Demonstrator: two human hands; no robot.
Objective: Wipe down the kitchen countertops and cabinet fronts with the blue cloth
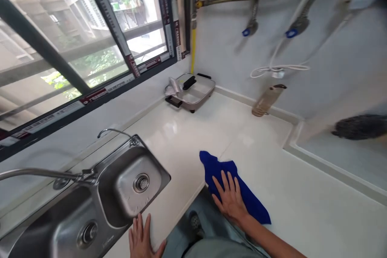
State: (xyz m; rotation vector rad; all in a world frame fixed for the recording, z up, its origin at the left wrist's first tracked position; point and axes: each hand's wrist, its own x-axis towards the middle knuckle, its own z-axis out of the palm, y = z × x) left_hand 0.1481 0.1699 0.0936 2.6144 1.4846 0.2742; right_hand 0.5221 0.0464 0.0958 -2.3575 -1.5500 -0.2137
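Under my right hand (231,201) a blue cloth (250,199) lies spread on the white countertop (187,149), close to its inner front corner. The fingers are stretched out and press flat on the cloth, which reaches past them on both sides. My left hand (142,240) rests with fingers apart on the counter's front strip, its fingertips at the rim of the steel double sink (165,171). Nothing is in that hand, and its wrist is cut off by the lower picture edge.
An electric pan (196,92) with its glass lid sits in the back corner. A brownish bottle (267,100) stands by the wall. Two taps arch over the sink: a small faucet (115,131) and a larger faucet (39,172). A coiled white cable (278,68) hangs on the wall.
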